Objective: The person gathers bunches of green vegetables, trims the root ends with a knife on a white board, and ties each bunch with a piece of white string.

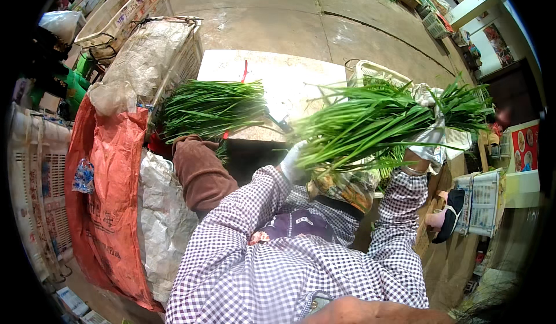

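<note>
My right hand [430,112], in a whitish glove, is closed round a large bunch of long green chives [365,118], held sideways above the board's right end. The cut-looking or root ends are not clear. Under the leaf tips at the bunch's left end is my white-gloved left hand [293,162]; leaves and blur hide its fingers. Another pile of chives [214,106] lies on the left of the white board [289,72]. A red strip [245,71] runs beneath that pile. Near the board's front edge lies a small dark tool [280,121], its kind unclear.
A cream crate [376,69] holding more greens stands right of the board. To the left are a sack-covered crate [145,51] and an orange-red woven sack [110,190]. A clear bag [347,190] with mixed colours sits below the bunch. Another crate [483,202] stands at right.
</note>
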`<action>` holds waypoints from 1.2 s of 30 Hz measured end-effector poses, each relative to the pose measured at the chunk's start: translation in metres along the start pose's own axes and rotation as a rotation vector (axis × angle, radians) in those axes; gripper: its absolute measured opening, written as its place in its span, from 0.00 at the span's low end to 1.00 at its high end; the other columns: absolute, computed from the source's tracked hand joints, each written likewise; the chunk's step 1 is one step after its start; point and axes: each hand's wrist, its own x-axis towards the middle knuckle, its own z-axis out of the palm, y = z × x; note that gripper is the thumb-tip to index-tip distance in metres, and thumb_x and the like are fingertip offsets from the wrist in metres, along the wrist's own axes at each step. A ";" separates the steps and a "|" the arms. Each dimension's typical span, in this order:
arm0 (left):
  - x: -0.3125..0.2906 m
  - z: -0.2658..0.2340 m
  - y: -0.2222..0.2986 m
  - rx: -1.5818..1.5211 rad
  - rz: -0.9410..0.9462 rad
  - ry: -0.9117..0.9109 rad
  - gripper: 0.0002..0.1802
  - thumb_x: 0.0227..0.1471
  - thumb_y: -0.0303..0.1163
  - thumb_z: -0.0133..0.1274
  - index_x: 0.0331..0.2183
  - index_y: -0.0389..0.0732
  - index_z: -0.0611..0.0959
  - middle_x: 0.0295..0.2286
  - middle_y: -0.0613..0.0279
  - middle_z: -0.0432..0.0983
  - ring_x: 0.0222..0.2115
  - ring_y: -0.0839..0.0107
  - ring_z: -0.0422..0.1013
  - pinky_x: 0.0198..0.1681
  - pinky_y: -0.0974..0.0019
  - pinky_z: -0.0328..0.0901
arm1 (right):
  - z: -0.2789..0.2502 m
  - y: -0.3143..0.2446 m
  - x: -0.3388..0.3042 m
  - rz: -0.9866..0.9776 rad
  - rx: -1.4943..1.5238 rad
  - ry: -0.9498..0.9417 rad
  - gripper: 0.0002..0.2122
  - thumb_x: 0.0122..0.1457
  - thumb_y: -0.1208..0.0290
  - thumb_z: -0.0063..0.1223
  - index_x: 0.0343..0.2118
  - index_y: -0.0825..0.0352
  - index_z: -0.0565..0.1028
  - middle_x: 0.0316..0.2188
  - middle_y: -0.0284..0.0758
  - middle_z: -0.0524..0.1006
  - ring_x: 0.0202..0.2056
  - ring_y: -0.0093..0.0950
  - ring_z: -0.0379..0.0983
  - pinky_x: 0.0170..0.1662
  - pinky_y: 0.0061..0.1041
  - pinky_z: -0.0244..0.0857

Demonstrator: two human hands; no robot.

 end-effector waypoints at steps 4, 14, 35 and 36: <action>-0.035 0.061 0.042 -0.034 -0.138 -0.050 0.24 0.62 0.39 0.40 0.55 0.38 0.70 0.47 0.56 0.74 0.41 0.65 0.74 0.43 0.60 0.70 | 0.000 -0.026 -0.012 -0.011 0.257 -0.011 0.10 0.65 0.64 0.44 0.36 0.65 0.75 0.33 0.33 0.75 0.40 0.29 0.70 0.51 0.32 0.65; -0.011 0.005 0.032 -0.039 -0.280 0.034 0.16 0.61 0.38 0.42 0.43 0.37 0.76 0.32 0.58 0.76 0.29 0.69 0.73 0.30 0.66 0.70 | -0.018 -0.059 -0.015 -0.015 0.371 -0.146 0.06 0.63 0.71 0.44 0.40 0.66 0.70 0.32 0.30 0.67 0.38 0.26 0.63 0.54 0.29 0.59; 0.114 0.000 0.027 0.641 -0.192 0.473 0.18 0.62 0.41 0.40 0.37 0.39 0.79 0.35 0.57 0.78 0.34 0.64 0.75 0.35 0.63 0.71 | -0.035 -0.124 -0.031 -0.053 0.351 -0.198 0.09 0.65 0.73 0.37 0.45 0.68 0.67 0.28 0.28 0.59 0.32 0.22 0.58 0.53 0.27 0.57; 0.107 0.003 0.028 0.625 -0.205 0.458 0.18 0.62 0.41 0.39 0.37 0.39 0.79 0.33 0.58 0.78 0.32 0.66 0.75 0.33 0.64 0.70 | -0.036 -0.122 -0.032 -0.041 0.360 -0.205 0.09 0.65 0.74 0.37 0.45 0.68 0.67 0.28 0.27 0.58 0.32 0.22 0.58 0.53 0.27 0.57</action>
